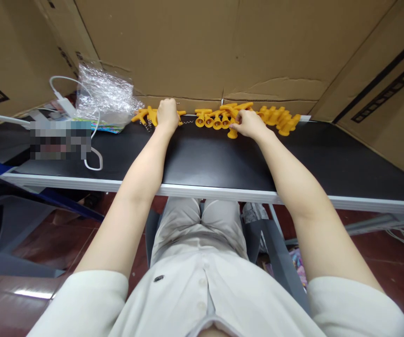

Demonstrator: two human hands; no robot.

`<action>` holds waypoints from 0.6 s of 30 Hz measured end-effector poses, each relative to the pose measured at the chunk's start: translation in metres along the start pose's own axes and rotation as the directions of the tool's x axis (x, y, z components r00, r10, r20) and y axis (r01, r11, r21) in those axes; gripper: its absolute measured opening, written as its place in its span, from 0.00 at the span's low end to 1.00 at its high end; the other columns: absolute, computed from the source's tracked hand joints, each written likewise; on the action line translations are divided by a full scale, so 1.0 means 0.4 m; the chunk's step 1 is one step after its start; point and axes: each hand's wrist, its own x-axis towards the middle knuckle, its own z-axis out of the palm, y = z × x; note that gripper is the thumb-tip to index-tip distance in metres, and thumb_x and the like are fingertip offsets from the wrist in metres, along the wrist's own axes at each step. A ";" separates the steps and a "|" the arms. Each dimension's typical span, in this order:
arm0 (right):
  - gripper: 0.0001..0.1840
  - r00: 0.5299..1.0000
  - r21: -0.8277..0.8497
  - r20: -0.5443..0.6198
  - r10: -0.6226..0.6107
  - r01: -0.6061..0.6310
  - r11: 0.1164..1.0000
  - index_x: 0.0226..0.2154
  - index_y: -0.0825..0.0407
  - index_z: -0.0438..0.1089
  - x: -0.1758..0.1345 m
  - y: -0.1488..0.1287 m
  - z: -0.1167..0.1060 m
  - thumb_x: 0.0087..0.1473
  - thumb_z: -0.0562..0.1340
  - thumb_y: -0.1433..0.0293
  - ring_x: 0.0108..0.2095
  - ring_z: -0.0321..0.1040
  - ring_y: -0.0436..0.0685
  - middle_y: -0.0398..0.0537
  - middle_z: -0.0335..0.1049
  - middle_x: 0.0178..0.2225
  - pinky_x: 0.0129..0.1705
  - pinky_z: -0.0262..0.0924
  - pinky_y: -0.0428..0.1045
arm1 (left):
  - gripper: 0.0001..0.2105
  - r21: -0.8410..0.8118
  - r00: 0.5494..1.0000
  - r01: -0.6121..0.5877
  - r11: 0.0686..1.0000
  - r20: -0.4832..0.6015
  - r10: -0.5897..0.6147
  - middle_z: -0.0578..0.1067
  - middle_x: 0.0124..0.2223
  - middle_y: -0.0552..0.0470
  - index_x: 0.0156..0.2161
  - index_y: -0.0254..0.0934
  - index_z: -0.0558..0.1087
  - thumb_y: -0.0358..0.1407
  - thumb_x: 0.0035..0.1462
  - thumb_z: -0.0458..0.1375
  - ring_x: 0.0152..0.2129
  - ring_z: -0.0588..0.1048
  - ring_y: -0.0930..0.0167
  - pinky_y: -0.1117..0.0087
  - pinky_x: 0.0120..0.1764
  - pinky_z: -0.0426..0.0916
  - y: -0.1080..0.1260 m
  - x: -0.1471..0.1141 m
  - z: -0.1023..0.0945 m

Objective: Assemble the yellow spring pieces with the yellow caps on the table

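My left hand (pixel 168 113) is closed over yellow corkscrew handles at the back of the black table; a yellow end shows at its right side. Just left of it lie yellow corkscrew handles (pixel 149 114) with metal spirals (pixel 146 124). Another spiral (pixel 188 122) sticks out to its right. With fingers bent together, my right hand (pixel 248 122) grips a yellow corkscrew (pixel 233 133), partly hidden by the fingers. Beside it stands a row of yellow corkscrews (pixel 209 120) with open bell-shaped ends towards me. Further right is a cluster of yellow pieces (pixel 281 119).
Clear plastic wrap (pixel 105 91) lies at the back left, near a white cable (pixel 98 161) and a blurred-out patch. Cardboard walls (pixel 202 51) enclose the back and sides of the black table (pixel 209 159). A metal rail (pixel 216 192) runs along its front edge.
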 end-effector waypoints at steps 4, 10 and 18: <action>0.11 0.999 0.007 0.033 0.043 -0.043 0.999 0.46 0.54 0.79 -0.011 -0.016 -0.010 0.62 0.72 0.69 0.56 0.77 0.74 0.61 0.79 0.47 0.62 0.73 0.65 | 0.20 -0.068 0.996 -0.092 0.993 0.012 0.093 0.79 0.67 0.37 0.63 0.36 0.80 0.27 0.72 0.54 0.69 0.73 0.53 0.56 0.74 0.63 0.028 -0.016 -0.001; 0.10 0.996 0.013 0.060 0.071 -0.072 0.997 0.47 0.53 0.78 -0.026 -0.038 -0.026 0.63 0.71 0.69 0.57 0.77 0.73 0.61 0.79 0.48 0.64 0.72 0.64 | 0.12 -0.306 0.992 -0.125 0.944 -0.053 0.114 0.85 0.56 0.43 0.55 0.38 0.82 0.32 0.73 0.59 0.60 0.80 0.59 0.62 0.69 0.68 0.070 -0.027 0.031; 0.13 0.999 0.002 0.038 0.026 -0.026 1.000 0.48 0.52 0.79 -0.006 -0.009 -0.008 0.62 0.71 0.67 0.55 0.77 0.75 0.61 0.79 0.47 0.62 0.73 0.67 | 0.12 -0.746 0.993 0.113 0.656 0.098 -0.060 0.85 0.54 0.44 0.55 0.34 0.77 0.25 0.76 0.52 0.55 0.83 0.67 0.72 0.51 0.80 0.108 -0.030 0.063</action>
